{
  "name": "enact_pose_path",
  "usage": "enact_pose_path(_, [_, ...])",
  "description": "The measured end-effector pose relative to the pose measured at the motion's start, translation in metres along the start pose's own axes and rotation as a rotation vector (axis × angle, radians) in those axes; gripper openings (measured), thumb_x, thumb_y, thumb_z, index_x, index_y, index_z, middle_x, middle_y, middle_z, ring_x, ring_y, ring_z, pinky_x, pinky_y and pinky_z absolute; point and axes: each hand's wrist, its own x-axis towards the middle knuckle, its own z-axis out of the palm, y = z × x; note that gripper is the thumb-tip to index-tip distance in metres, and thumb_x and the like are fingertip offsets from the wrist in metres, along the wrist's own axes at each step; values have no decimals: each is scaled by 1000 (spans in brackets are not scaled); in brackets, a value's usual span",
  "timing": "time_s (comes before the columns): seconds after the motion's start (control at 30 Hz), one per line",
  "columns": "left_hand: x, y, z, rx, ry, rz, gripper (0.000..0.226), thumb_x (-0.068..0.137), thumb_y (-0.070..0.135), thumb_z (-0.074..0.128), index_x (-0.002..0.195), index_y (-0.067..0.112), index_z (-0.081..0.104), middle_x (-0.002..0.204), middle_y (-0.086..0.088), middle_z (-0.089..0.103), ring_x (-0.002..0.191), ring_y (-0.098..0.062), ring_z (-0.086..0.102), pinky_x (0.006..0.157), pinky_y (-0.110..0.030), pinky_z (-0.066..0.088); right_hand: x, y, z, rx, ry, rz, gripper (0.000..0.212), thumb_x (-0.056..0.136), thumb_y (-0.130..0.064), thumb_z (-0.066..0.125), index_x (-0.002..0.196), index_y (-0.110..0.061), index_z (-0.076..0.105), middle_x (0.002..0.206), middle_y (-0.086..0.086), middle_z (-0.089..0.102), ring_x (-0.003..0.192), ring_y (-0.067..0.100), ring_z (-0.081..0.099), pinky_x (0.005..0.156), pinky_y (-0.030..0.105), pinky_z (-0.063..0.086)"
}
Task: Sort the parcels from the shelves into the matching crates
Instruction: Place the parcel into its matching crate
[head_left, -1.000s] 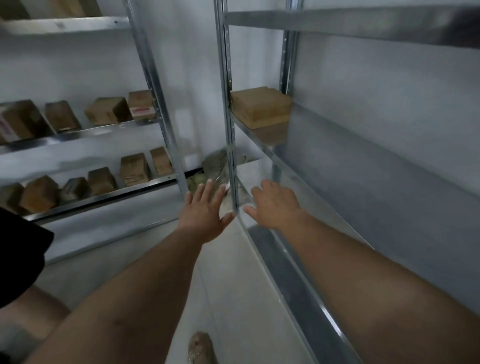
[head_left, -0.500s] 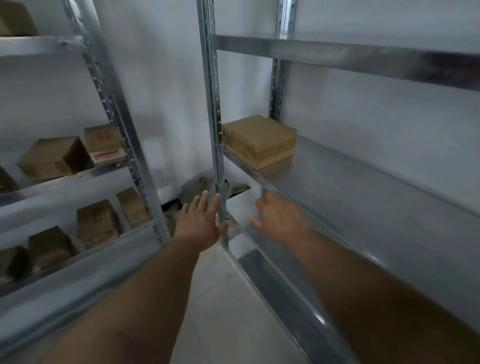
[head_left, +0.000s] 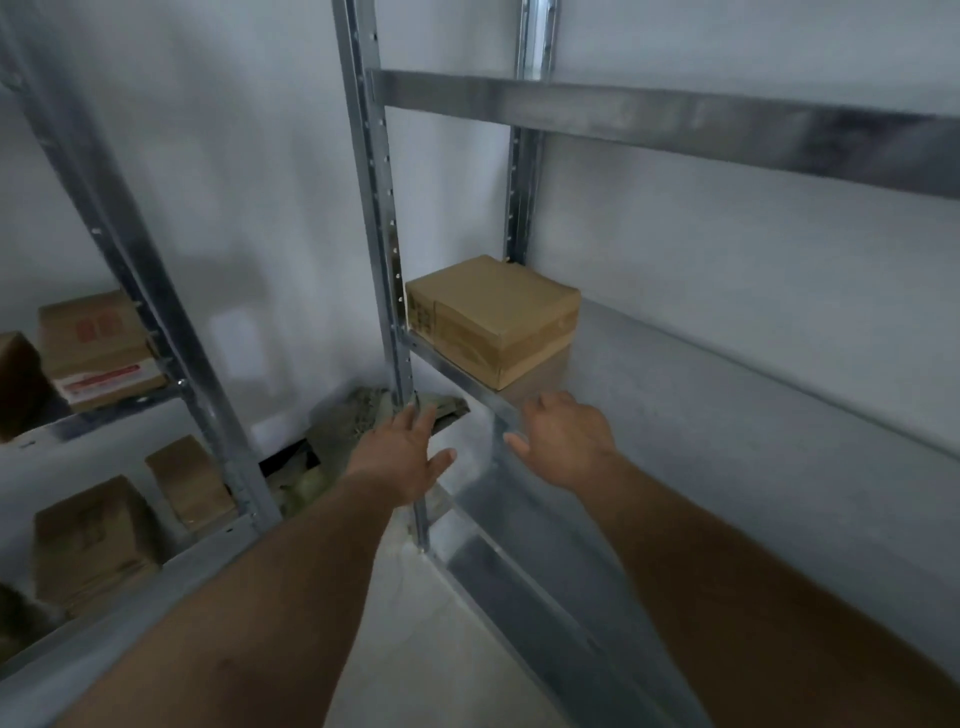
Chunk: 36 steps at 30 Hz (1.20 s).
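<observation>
Fingers (head_left: 415, 422) of our left hand (head_left: 402, 460) lay straight and slightly apart, holding nothing, with the tips in front of the steel upright (head_left: 378, 234) at centre frame. Those of our right hand (head_left: 563, 441) were relaxed and empty as well, just above the front edge of the shelf; we could not tell whether they touched it. Largest in view was the grey metal shelving unit (head_left: 727, 410) filling the right half of the frame, with a second board crossing the upper right. A second rack (head_left: 156, 322) slanted down the left side in front of the white wall (head_left: 249, 156). The pale floor (head_left: 431, 654) showed at bottom centre between our forearms. The brown parcel (head_left: 493, 317) sat at the left end of the right unit's middle shelf, against the upright, just beyond our right hand and apart from it. On the left rack, blurred, stood a carton with a red and white label (head_left: 98, 348) at middle left, and two more cartons (head_left: 91, 535) on the board below it. Some crumpled debris (head_left: 358, 415) lay on the floor in the corner behind our left hand.
</observation>
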Motion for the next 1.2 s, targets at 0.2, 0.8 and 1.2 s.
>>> enact_pose_path(0.2, [75, -1, -50, 63, 51, 93, 66, 98, 50, 34, 152, 22, 11, 159, -6, 16, 141, -29, 27, 111, -40, 33, 62, 26, -19, 76, 48, 82, 49, 99, -46, 37, 132, -11, 44, 134, 11, 44, 122, 26, 43, 90, 37, 42])
enact_pose_path(0.8, [236, -6, -94, -68, 63, 236, 51, 102, 40, 26, 146, 13, 28, 143, -18, 44, 130, -34, 39, 106, -40, 34, 164, 36, -18, 328, 1, 431, 49, 99, -48, 36, 130, -11, 44, 130, 12, 50, 119, 31, 50, 96, 40, 40])
enact_pose_path(1.2, [276, 10, -97, -277, -81, 274, 48, 96, 27, 41, 140, 7, 39, 134, -17, 49, 114, -31, 50, 86, -31, 39, 166, 33, -10, 479, 13, 704, 43, 97, -37, 43, 132, -13, 39, 128, 16, 55, 114, 34, 54, 91, 40, 44])
